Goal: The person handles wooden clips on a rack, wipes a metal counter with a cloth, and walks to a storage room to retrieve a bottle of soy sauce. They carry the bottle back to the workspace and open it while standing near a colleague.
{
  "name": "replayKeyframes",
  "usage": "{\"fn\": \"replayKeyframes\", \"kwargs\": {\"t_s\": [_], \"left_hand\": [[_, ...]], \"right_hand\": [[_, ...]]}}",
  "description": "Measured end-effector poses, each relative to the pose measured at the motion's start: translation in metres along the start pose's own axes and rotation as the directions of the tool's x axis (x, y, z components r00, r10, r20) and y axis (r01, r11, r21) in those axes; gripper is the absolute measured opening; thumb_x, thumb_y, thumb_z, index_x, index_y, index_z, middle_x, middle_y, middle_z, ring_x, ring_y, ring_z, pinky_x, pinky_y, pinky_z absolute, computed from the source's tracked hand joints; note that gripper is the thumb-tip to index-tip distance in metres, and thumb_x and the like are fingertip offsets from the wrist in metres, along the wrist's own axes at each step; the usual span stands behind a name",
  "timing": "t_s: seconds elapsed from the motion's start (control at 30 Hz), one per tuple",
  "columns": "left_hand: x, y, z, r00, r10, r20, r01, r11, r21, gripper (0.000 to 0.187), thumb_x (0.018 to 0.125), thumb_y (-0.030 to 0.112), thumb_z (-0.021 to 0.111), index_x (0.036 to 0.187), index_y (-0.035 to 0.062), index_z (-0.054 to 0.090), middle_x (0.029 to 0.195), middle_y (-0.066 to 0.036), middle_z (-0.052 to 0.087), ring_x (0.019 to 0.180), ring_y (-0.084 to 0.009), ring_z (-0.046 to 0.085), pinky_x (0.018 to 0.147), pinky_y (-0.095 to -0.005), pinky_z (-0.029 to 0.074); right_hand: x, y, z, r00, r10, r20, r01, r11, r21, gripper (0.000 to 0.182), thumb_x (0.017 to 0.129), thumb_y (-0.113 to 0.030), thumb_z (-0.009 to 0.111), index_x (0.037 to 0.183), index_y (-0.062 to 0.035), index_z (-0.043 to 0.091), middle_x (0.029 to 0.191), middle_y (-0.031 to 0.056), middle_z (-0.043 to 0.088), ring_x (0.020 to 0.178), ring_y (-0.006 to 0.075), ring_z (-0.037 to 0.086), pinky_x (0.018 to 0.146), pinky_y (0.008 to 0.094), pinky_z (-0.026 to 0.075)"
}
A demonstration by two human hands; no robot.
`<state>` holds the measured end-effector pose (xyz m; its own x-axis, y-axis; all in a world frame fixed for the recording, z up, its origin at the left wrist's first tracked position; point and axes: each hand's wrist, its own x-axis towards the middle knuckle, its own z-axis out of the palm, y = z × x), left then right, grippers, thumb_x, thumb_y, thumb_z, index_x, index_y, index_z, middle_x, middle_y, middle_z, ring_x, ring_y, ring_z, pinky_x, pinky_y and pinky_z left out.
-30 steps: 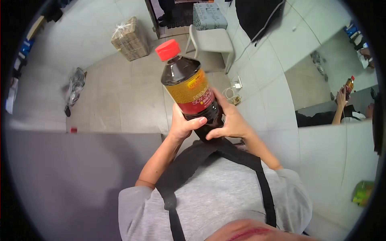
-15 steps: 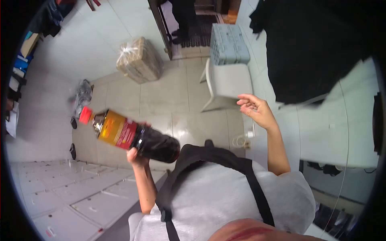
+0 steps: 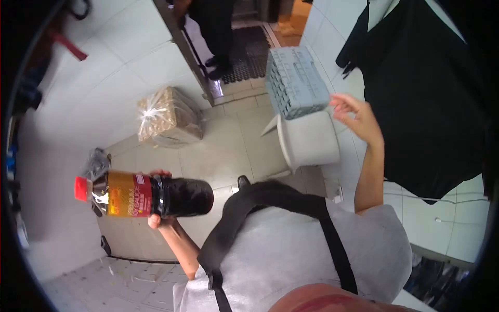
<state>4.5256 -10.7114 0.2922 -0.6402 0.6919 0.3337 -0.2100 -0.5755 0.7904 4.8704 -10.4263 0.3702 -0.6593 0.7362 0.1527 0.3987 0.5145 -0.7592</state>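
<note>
A large soy sauce bottle (image 3: 138,195) with a red cap, dark contents and a yellow-and-red label lies sideways in my left hand (image 3: 161,220). My thumb shows at its lower edge and fingertips at its upper edge; the rest of the hand is behind it. Raised on the other side, my right hand (image 3: 358,118) holds nothing, its fingers loosely bent and apart. In the picture it overlaps the side of a black garment (image 3: 426,114) hanging by the wall, and its fingertips appear beside a grey-blue plastic crate (image 3: 299,83).
Below the crate in view is a white chair (image 3: 307,139). A box in clear plastic (image 3: 169,117) rests on the tiled floor (image 3: 221,145). Someone in dark trousers (image 3: 213,31) stands in the doorway by a black mat (image 3: 247,54). White lockers (image 3: 140,286) line the lower left.
The view has swung, so the room appears shifted. The bottle in my left hand has turned from slanted to nearly level. My right hand now appears higher and further right.
</note>
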Motion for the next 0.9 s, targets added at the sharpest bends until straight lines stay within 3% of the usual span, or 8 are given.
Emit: {"fn": "replayKeyframes", "kwargs": {"t_s": [0.23,0.33,0.47,0.67,0.73,0.8,0.9], "left_hand": [[0.151,-0.068,0.024,0.990,-0.064,0.129,0.062,0.998,0.022,0.094,0.048,0.048,0.065,0.121,0.0003,0.029,0.097,-0.025,0.045,0.088,-0.0320,0.048,0.080,-0.0396,0.040],[0.205,-0.103,0.038,0.977,-0.106,0.185,0.097,0.994,0.055,0.094,0.047,0.048,0.066,0.120,0.0002,0.029,0.095,-0.024,0.046,0.087,-0.0320,0.049,0.077,-0.0389,0.041],[0.278,-0.152,0.062,0.966,-0.141,0.216,0.120,0.987,0.107,0.095,0.045,0.047,0.067,0.119,0.0008,0.030,0.097,-0.023,0.047,0.088,-0.0316,0.050,0.075,-0.0375,0.043],[0.374,-0.213,0.103,0.911,-0.232,0.341,0.212,0.973,0.095,0.094,0.045,0.042,0.068,0.122,0.0033,0.030,0.103,-0.024,0.045,0.094,-0.0312,0.047,0.081,-0.0385,0.040],[0.398,-0.232,0.117,0.903,-0.234,0.360,0.221,0.972,0.079,0.094,0.045,0.040,0.068,0.123,0.0041,0.029,0.105,-0.024,0.044,0.095,-0.0312,0.047,0.083,-0.0390,0.039],[0.427,-0.251,0.126,0.859,-0.264,0.439,0.258,0.963,0.075,0.093,0.045,0.035,0.070,0.122,0.0045,0.029,0.107,-0.023,0.043,0.098,-0.0309,0.046,0.084,-0.0382,0.039],[0.463,-0.283,0.140,0.849,-0.305,0.431,0.321,0.946,0.038,0.092,0.045,0.032,0.071,0.122,0.0042,0.029,0.107,-0.023,0.043,0.100,-0.0308,0.046,0.086,-0.0376,0.039]], "right_hand": [[0.055,0.028,-0.032,0.955,0.217,-0.201,-0.207,0.976,0.071,0.038,0.072,-0.011,0.060,0.108,-0.0039,0.052,0.089,0.0046,0.058,0.077,0.0084,0.051,0.071,0.0224,0.041],[0.088,0.055,-0.048,0.931,0.250,-0.267,-0.250,0.968,0.034,0.036,0.073,-0.010,0.059,0.109,-0.0041,0.052,0.089,0.0034,0.057,0.078,0.0076,0.050,0.071,0.0212,0.040],[0.152,0.096,-0.073,0.904,0.290,-0.314,-0.255,0.956,0.147,0.034,0.075,-0.008,0.058,0.109,-0.0037,0.052,0.091,0.0039,0.056,0.081,0.0079,0.050,0.072,0.0197,0.039],[0.279,0.141,-0.108,0.913,0.207,-0.351,-0.174,0.977,0.124,0.031,0.077,-0.010,0.056,0.107,-0.0043,0.053,0.093,0.0058,0.058,0.086,0.0102,0.053,0.075,0.0229,0.041],[0.323,0.142,-0.114,0.940,0.046,-0.338,-0.083,0.992,-0.097,0.030,0.077,-0.011,0.057,0.106,-0.0065,0.055,0.092,0.0053,0.059,0.085,0.0109,0.054,0.075,0.0240,0.041],[0.357,0.148,-0.119,0.936,-0.015,-0.353,-0.037,0.989,-0.141,0.029,0.076,-0.014,0.058,0.104,-0.0079,0.056,0.091,0.0045,0.060,0.084,0.0115,0.054,0.075,0.0249,0.041],[0.401,0.168,-0.123,0.930,-0.121,-0.346,0.055,0.979,-0.196,0.028,0.077,-0.015,0.059,0.104,-0.0081,0.056,0.091,0.0045,0.061,0.085,0.0115,0.054,0.075,0.0246,0.040]]}}
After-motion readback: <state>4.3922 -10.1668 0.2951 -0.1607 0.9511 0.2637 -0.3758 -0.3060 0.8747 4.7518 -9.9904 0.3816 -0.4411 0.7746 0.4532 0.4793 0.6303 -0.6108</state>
